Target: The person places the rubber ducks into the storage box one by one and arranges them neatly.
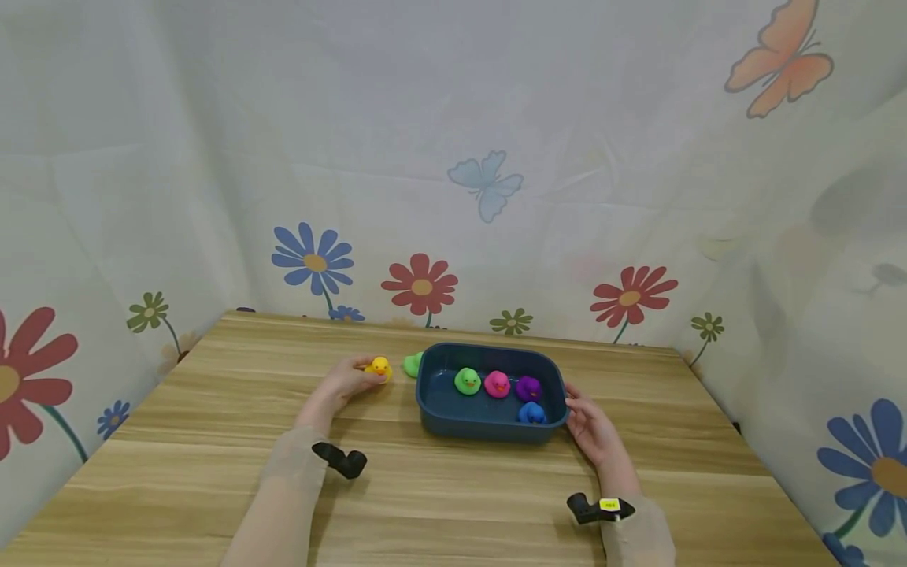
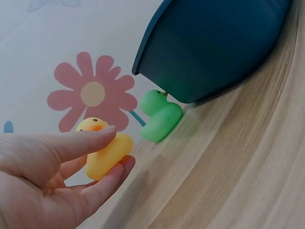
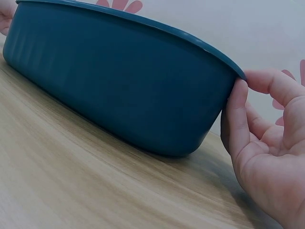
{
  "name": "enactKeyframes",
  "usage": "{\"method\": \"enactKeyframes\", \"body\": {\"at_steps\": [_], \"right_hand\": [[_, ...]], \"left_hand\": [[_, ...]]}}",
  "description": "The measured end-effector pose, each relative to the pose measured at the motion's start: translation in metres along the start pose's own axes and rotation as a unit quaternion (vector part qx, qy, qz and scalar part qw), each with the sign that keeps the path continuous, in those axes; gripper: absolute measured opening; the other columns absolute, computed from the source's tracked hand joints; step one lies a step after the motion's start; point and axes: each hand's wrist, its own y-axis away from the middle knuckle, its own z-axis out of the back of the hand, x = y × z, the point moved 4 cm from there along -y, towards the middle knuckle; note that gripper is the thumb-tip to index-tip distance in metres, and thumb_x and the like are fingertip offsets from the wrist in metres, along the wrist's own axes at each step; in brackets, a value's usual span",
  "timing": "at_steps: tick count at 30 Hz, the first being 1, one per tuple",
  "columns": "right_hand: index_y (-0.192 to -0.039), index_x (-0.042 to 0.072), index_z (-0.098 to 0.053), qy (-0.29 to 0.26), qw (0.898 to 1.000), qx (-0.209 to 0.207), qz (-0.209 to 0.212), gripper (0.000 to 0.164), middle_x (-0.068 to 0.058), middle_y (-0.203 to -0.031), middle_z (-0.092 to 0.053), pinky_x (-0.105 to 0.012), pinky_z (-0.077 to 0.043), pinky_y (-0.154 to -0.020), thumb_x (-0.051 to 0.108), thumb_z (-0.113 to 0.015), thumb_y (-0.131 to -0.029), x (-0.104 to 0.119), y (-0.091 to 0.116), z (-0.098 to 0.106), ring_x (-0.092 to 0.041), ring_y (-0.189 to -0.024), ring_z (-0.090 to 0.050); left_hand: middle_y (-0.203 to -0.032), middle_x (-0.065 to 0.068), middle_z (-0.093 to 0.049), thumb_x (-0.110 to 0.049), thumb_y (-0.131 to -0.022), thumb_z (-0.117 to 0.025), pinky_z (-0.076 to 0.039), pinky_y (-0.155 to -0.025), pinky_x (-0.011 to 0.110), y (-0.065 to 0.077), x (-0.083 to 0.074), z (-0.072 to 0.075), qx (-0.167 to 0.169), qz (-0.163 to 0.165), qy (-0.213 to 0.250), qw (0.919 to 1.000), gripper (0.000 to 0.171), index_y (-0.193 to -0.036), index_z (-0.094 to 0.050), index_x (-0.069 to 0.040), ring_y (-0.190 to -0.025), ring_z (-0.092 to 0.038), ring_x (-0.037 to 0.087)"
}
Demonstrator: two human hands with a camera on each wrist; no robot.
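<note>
In the head view my left hand (image 1: 349,378) is over the table, left of a dark blue tub (image 1: 489,430). It pinches a yellow rubber duck (image 2: 107,155) between thumb and fingers. Beside the tub's left end sits a green rubber duck (image 2: 162,121), partly hidden by the tub in the head view. My right hand (image 1: 591,429) holds the tub's right end, thumb and index finger at the rim (image 3: 209,50). Inside the tub are a second green duck (image 1: 468,382), a pink duck (image 1: 497,385), a purple duck (image 1: 528,389) and a blue duck (image 1: 531,413).
The wooden table (image 1: 439,504) carries the tub near its back half. Behind it and at both sides hangs a pale curtain (image 1: 397,102) printed with flowers and butterflies. A black wrist camera (image 1: 342,460) is strapped on the left wrist, another camera (image 1: 598,509) on the right.
</note>
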Motion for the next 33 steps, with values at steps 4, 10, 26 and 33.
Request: {"method": "enactKeyframes", "body": {"at_steps": [4,10,26,33], "right_hand": [[-0.121,0.008,-0.045,0.003,1.0,0.002,0.0,0.032,0.001,-0.109,-0.061,-0.015,-0.052,-0.081,-0.008,-0.027,-0.099,0.0,0.0,0.0,-0.006,-0.091,-0.063],[-0.122,0.008,-0.044,0.004,1.0,0.01,0.001,0.033,0.001,-0.107,-0.061,-0.015,-0.053,-0.08,-0.007,-0.026,-0.099,0.0,0.0,0.0,-0.007,-0.09,-0.063],[-0.122,0.016,-0.049,0.036,0.994,0.098,0.043,0.03,0.007,-0.113,-0.061,-0.013,-0.05,-0.086,0.016,-0.06,-0.095,-0.014,-0.014,0.029,-0.002,-0.098,-0.061],[-0.12,0.015,-0.048,0.052,0.998,0.027,0.025,0.022,0.006,-0.108,-0.061,-0.012,-0.05,-0.084,0.005,-0.042,-0.101,-0.009,-0.009,0.017,-0.002,-0.093,-0.061]], "left_hand": [[-0.136,0.028,-0.047,0.007,-0.089,-0.064,-0.055,-0.086,0.022,-0.002,-0.003,-0.001,-0.012,0.01,0.007,0.9999,0.063,-0.144,-0.034,0.013,-0.088,-0.06,0.007],[-0.138,0.027,-0.047,-0.002,-0.09,-0.067,-0.052,-0.096,0.029,0.003,-0.015,-0.005,-0.027,0.009,-0.026,0.9993,0.062,-0.144,-0.039,0.01,-0.099,-0.057,0.015],[-0.141,0.03,-0.045,0.001,-0.094,-0.059,-0.037,-0.112,0.045,0.02,-0.061,-0.053,0.026,-0.032,0.021,0.9989,0.057,-0.145,-0.035,0.01,-0.127,-0.052,0.036],[-0.136,0.027,-0.049,0.002,-0.095,-0.058,-0.038,-0.11,0.043,0.029,-0.071,-0.087,0.06,-0.044,0.042,0.9964,0.051,-0.143,-0.041,0.008,-0.115,-0.059,0.028]]}}
